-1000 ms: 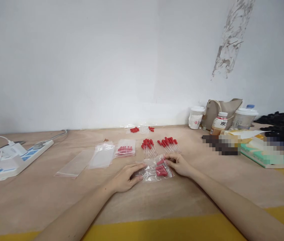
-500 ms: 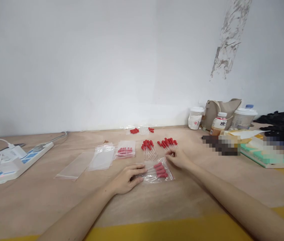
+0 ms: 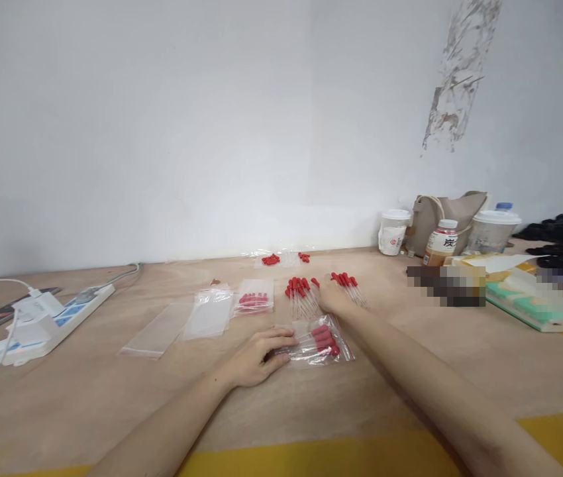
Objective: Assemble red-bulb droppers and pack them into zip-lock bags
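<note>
My left hand (image 3: 257, 354) holds the left end of a clear zip bag (image 3: 346, 351), its fingers on top and its thumb at the near edge. Inside that bag lie several droppers (image 3: 325, 339) with red bulbs pointing right. Past the bag, my right hand (image 3: 334, 296) reaches in among loose red-bulbed droppers; its fingertips are hidden behind the hand. One group of droppers (image 3: 301, 298) fans out just left of it, and another group (image 3: 348, 286) lies right against its far side. A single red bulb (image 3: 315, 282) shows beside its knuckles.
To the left are a filled bag (image 3: 254, 301), a stack of flat bags (image 3: 209, 311) and a single bag (image 3: 159, 330). Small red pieces (image 3: 270, 260) lie by the wall. A power strip (image 3: 63, 324) stands far left; a cup (image 3: 393, 232), bottle (image 3: 441, 244) and green pack (image 3: 534, 301) are right.
My right hand has moved away from the bag's far corner, forward into the loose droppers. My left hand stays at the bag. The whole view has shifted slightly.
</note>
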